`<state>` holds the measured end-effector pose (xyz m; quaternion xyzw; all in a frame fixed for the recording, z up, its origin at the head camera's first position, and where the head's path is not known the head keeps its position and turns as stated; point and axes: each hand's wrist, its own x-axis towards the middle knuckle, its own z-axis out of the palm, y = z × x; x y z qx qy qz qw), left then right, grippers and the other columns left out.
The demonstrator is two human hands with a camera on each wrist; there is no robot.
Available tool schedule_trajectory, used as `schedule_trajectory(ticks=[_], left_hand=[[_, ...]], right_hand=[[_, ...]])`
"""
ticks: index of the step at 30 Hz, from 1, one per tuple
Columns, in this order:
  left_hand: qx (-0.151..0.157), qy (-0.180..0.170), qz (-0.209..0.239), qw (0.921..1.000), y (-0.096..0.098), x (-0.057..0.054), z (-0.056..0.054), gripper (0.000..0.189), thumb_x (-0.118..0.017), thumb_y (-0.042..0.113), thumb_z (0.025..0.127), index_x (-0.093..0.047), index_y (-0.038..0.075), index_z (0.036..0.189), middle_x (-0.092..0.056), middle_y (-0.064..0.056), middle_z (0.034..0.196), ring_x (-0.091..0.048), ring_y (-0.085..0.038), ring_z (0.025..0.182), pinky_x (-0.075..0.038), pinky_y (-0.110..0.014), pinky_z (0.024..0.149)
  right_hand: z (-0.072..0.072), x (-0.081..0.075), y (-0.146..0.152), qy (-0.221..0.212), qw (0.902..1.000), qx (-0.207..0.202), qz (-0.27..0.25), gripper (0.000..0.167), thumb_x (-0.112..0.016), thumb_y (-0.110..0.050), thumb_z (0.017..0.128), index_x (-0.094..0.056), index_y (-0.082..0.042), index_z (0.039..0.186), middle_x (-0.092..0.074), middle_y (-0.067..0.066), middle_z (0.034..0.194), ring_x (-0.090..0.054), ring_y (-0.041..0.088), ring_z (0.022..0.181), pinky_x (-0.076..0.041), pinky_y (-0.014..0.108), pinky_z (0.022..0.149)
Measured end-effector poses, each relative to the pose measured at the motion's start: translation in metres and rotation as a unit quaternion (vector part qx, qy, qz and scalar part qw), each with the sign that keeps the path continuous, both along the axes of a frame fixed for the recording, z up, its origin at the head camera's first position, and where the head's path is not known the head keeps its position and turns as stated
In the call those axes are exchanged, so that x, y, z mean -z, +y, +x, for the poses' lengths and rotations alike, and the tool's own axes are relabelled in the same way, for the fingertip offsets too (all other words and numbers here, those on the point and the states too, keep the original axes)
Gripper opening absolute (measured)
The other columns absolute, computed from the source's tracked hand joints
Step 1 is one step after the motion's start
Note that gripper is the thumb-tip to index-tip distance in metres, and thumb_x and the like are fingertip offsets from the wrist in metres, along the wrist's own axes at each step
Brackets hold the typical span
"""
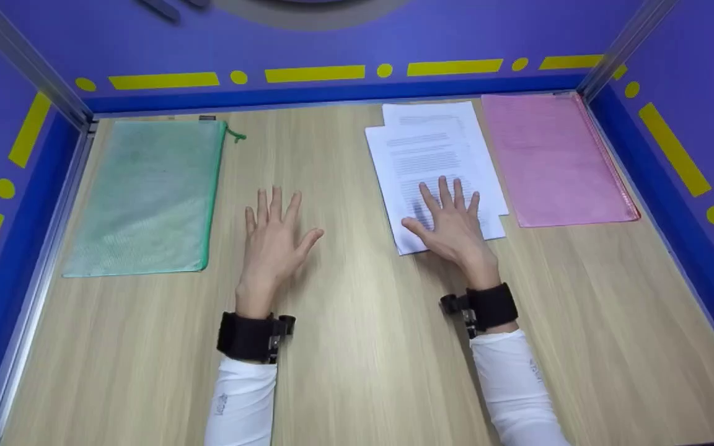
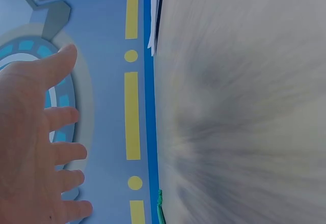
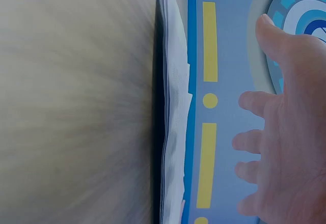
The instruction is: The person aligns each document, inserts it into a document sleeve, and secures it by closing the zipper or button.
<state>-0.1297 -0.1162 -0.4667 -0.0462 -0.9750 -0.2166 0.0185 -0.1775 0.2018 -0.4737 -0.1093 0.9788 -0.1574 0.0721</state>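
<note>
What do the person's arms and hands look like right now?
The left hand and right hand are ungloved. Behind each sits a wide black wristband carrying a small dark camera on the thumb side. The sleeves are white with small dark print.

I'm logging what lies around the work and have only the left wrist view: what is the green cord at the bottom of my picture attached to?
Observer: The far right corner of a green pouch, which lies flat.
Operator: And what is happening on the other side?
Observer: The right hand hovers, fingers spread, above the printed sheets.
Operator: Is there anything farther right?
Observer: Yes, a pink pouch lies flat beside those sheets.
</note>
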Motion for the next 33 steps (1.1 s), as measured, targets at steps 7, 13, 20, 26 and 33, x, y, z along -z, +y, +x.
schedule_trajectory(ticks=[7, 13, 20, 26, 33], left_hand=[[0.01, -0.011, 0.019, 0.9997, -0.006, 0.002, 0.006, 0.08, -0.053, 0.059, 0.095, -0.029, 0.014, 0.157, -0.015, -0.023, 0.165, -0.001, -0.042, 0.155, -0.005, -0.065, 0.123], [0.01, -0.022, 0.001, 0.9997, -0.024, -0.002, 0.012, 0.079, -0.052, 0.059, 0.096, -0.03, 0.013, 0.156, -0.014, -0.022, 0.166, -0.003, -0.043, 0.155, -0.006, -0.065, 0.123], [0.014, -0.03, -0.047, 0.9984, -0.058, -0.017, 0.015, 0.072, -0.052, 0.051, 0.099, -0.034, 0.008, 0.154, -0.028, -0.027, 0.16, -0.019, -0.048, 0.15, -0.015, -0.068, 0.12], [0.015, -0.035, -0.064, 0.9972, -0.092, -0.031, 0.015, 0.065, -0.052, 0.042, 0.101, -0.039, 0.002, 0.15, -0.035, -0.031, 0.154, -0.028, -0.051, 0.145, -0.021, -0.07, 0.116], [0.029, -0.062, -0.09, 0.9935, -0.127, -0.03, 0.018, 0.061, -0.054, 0.038, 0.1, -0.043, 0.0, 0.147, -0.038, -0.034, 0.15, -0.031, -0.055, 0.14, -0.026, -0.071, 0.112]], right_hand=[[0.001, 0.0, -0.005, -0.005, 1.0, -0.004, -0.003, 0.087, -0.039, -0.073, 0.093, -0.018, -0.022, 0.16, -0.004, 0.019, 0.167, 0.006, 0.043, 0.155, 0.008, 0.069, 0.119], [0.004, -0.002, -0.009, -0.002, 0.9999, -0.016, 0.002, 0.086, -0.041, -0.072, 0.093, -0.019, -0.022, 0.159, -0.005, 0.019, 0.167, 0.004, 0.042, 0.155, 0.006, 0.07, 0.119], [0.01, -0.012, -0.013, 0.017, 0.9993, -0.027, -0.019, 0.082, -0.051, -0.062, 0.094, -0.024, -0.018, 0.158, -0.016, 0.022, 0.165, -0.011, 0.043, 0.154, -0.008, 0.068, 0.121], [0.011, -0.023, -0.021, 0.052, 0.995, -0.054, -0.066, 0.07, -0.058, -0.05, 0.096, -0.038, -0.015, 0.153, -0.036, 0.022, 0.158, -0.034, 0.043, 0.146, -0.027, 0.061, 0.119], [0.014, -0.024, -0.037, 0.06, 0.9911, -0.074, -0.094, 0.065, -0.056, -0.051, 0.097, -0.044, -0.015, 0.15, -0.042, 0.019, 0.155, -0.043, 0.039, 0.142, -0.038, 0.054, 0.115]])
